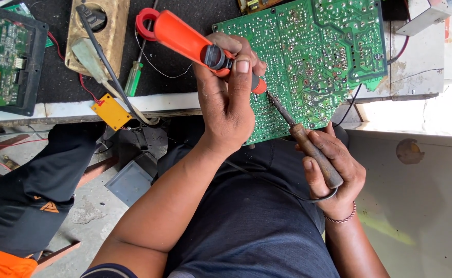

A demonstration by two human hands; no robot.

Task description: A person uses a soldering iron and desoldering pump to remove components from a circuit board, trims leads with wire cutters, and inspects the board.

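Note:
My left hand (229,98) grips an orange desoldering pump (182,37), its tip pressed near the solder side of a large green circuit board (313,51). That board leans over the bench edge toward my lap. My right hand (334,175) holds a soldering iron by its brown wooden handle (316,154), and the dark metal tip (280,108) touches the board just beside the pump's nozzle. The iron's black cord loops under my right hand across my lap.
A second circuit board in a black frame (4,56) lies at far left. A brass-coloured stand (94,36), a green-handled screwdriver (132,80), a yellow tag (111,111) and a red tape roll (144,23) sit on the dark mat. A white surface (416,206) is to the right.

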